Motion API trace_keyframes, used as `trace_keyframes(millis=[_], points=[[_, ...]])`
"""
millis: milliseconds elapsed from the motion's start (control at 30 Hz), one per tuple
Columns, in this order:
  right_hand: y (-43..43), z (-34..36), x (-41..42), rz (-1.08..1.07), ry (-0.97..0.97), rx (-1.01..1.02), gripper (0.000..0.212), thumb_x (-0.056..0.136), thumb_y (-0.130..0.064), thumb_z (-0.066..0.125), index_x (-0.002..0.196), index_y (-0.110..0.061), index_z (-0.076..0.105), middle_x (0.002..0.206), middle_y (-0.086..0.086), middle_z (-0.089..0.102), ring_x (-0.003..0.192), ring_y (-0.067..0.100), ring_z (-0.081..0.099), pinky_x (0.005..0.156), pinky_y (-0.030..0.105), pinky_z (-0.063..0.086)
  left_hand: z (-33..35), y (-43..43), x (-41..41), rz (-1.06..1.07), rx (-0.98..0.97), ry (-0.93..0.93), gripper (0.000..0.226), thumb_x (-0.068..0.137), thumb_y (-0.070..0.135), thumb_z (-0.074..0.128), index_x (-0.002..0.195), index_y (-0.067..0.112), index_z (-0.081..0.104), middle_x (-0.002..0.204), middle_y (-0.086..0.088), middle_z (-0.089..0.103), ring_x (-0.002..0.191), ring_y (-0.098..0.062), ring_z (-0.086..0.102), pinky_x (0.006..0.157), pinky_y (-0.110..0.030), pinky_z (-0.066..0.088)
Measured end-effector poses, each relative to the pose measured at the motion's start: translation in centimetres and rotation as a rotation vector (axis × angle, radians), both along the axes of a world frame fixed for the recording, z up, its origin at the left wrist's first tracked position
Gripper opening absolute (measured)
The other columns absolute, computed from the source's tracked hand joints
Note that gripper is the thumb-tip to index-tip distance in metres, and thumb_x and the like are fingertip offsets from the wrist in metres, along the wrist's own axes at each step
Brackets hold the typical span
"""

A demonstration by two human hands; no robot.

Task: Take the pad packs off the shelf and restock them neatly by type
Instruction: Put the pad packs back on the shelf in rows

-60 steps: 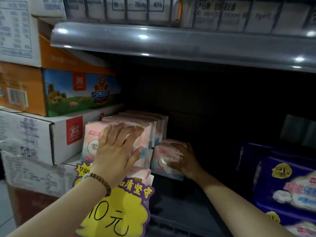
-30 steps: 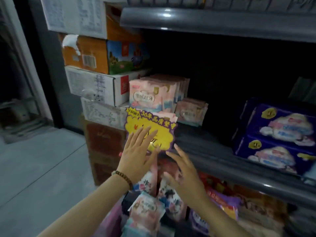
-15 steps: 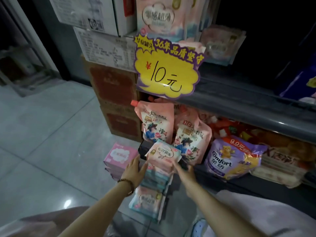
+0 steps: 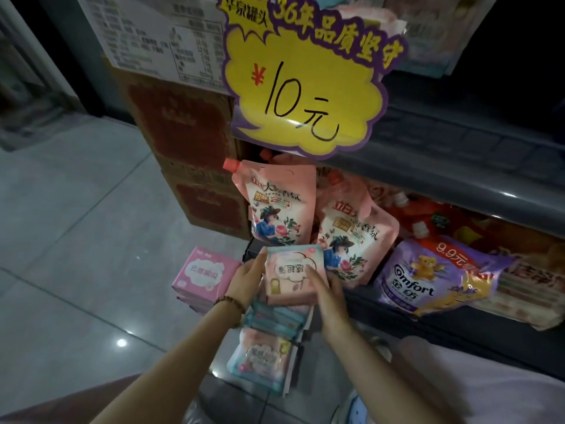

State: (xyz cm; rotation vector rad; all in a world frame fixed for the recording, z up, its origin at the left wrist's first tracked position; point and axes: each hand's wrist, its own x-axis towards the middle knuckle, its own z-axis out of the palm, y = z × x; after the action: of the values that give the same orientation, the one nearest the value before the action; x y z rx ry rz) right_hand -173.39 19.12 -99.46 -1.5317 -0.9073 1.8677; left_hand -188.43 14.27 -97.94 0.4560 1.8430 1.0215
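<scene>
You are working in dim light with a cool grey cast. One small glare spot shines on the glossy floor tiles [image 4: 121, 343], and a thin highlight runs along the grey shelf edge [image 4: 507, 195]. The yellow price sign [image 4: 305, 87] is the brightest surface, while the shelf recess [image 4: 513, 50] beside it drops to near black. The pad pack [image 4: 293, 270] you hold reads soft, your left hand [image 4: 247, 280] and right hand [image 4: 328, 298] are slightly blurred, and straight lines bow near the frame edges.
</scene>
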Motion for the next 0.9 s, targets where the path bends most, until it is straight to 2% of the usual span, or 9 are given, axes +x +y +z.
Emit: trace_keyframes(millis=[100,233,367,500,600,667,733,800,900], points=[[0.8,2.2,-0.4,0.052,0.082,0.057,0.054,0.080,-0.027,0.074,0.127,-0.019,0.048,0.107,0.007,0.067,0.076,0.015,0.071,0.055,0.024,0.055,0.8,0.0,-0.7,0.107,0.049,-0.151,0.055,0.078,0.051,0.068,0.112,0.016,0.041,0.097,-0.005,0.062,0.080,-0.018,0.064,0.077,-0.035,0.055],[1.9,3.6,-0.8,-0.022,0.276,0.006,0.086,0.065,-0.038,0.081,0.138,-0.023,0.039,0.122,0.012,0.063,0.102,0.028,0.068,0.081,0.046,0.058,1.7,0.4,-2.0,0.094,0.146,-0.285,0.103,0.051,0.060,0.083,0.135,0.023,0.037,0.109,-0.012,0.067,0.094,-0.029,0.068,0.085,-0.050,0.055],[0.9,4.2,-1.3,0.172,0.286,0.028,0.070,0.066,-0.036,0.077,0.128,-0.014,0.053,0.117,0.010,0.068,0.107,0.029,0.066,0.085,0.043,0.056,2.2,1.1,-1.4,0.048,0.263,-0.352,0.062,0.077,0.034,0.075,0.128,0.011,0.049,0.115,-0.015,0.066,0.087,-0.022,0.070,0.067,-0.031,0.057],[2.1,3.9,0.1,0.158,0.264,0.020,0.055,0.073,-0.033,0.073,0.122,-0.014,0.059,0.111,0.010,0.070,0.096,0.026,0.069,0.077,0.039,0.058,1.4,1.1,-1.3,-0.153,0.167,-0.375,0.079,0.064,0.047,0.081,0.126,0.009,0.050,0.113,-0.010,0.066,0.097,-0.023,0.068,0.086,-0.036,0.055],[3.1,2.5,1.7,0.254,0.197,-0.090,0.035,0.077,-0.030,0.070,0.107,-0.012,0.065,0.096,0.007,0.072,0.089,0.024,0.067,0.089,0.041,0.051,0.5,1.1,-1.8,-0.005,0.126,-0.321,0.081,0.068,0.058,0.075,0.127,0.011,0.045,0.087,-0.002,0.061,0.067,-0.012,0.061,0.064,-0.027,0.051],[3.1,1.1,1.9,0.267,0.124,-0.127,0.037,0.071,-0.035,0.072,0.100,-0.013,0.066,0.091,0.006,0.071,0.083,0.021,0.066,0.083,0.037,0.051,-0.1,0.8,-1.6,-0.014,0.045,-0.215,0.072,0.073,0.054,0.073,0.127,0.019,0.040,0.091,-0.004,0.059,0.065,-0.012,0.059,0.057,-0.025,0.050],[2.9,0.0,1.9,0.190,0.053,-0.117,0.046,0.068,-0.040,0.074,0.104,-0.011,0.067,0.094,0.006,0.072,0.083,0.021,0.067,0.075,0.034,0.050,-1.0,0.4,-1.3,-0.143,-0.060,-0.188,0.061,0.076,0.053,0.069,0.120,0.017,0.048,0.102,-0.011,0.064,0.071,-0.017,0.064,0.062,-0.028,0.053],[2.6,-1.2,2.0,0.109,-0.004,-0.088,0.047,0.073,-0.040,0.074,0.110,-0.011,0.066,0.101,0.007,0.073,0.090,0.022,0.069,0.079,0.036,0.052,-1.6,-0.1,-1.3,-0.289,-0.153,-0.181,0.078,0.062,0.065,0.073,0.116,0.012,0.054,0.108,-0.012,0.069,0.081,-0.019,0.069,0.075,-0.033,0.056],[1.2,-1.9,1.3,0.229,-0.145,-0.089,0.050,0.077,-0.053,0.069,0.109,-0.015,0.067,0.103,0.006,0.073,0.090,0.020,0.069,0.074,0.032,0.053,-3.3,-0.5,-1.6,-0.374,-0.243,-0.050,0.100,0.047,0.087,0.064,0.116,0.014,0.057,0.116,-0.008,0.064,0.102,-0.024,0.065,0.093,-0.046,0.051]])
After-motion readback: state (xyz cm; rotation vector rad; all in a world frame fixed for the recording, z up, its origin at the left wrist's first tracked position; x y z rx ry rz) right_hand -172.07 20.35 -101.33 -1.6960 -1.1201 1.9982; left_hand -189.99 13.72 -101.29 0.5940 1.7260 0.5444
